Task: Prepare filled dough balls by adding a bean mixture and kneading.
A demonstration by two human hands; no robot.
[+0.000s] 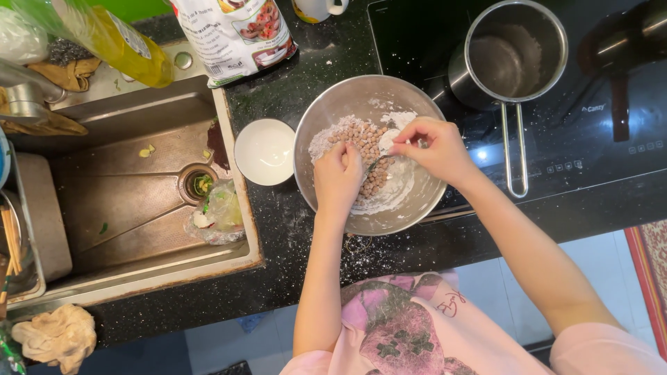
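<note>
A steel mixing bowl sits on the black counter, holding white flour and several small brown dough balls. My left hand is inside the bowl at its near side, fingers curled over the balls and flour. My right hand reaches in from the right and pinches the handle of a metal spoon whose tip is in the flour.
A small white bowl stands left of the mixing bowl. Further left is a steel sink with a plastic bag in it. A saucepan rests on the black cooktop. A flour bag and a yellow bottle stand at the back.
</note>
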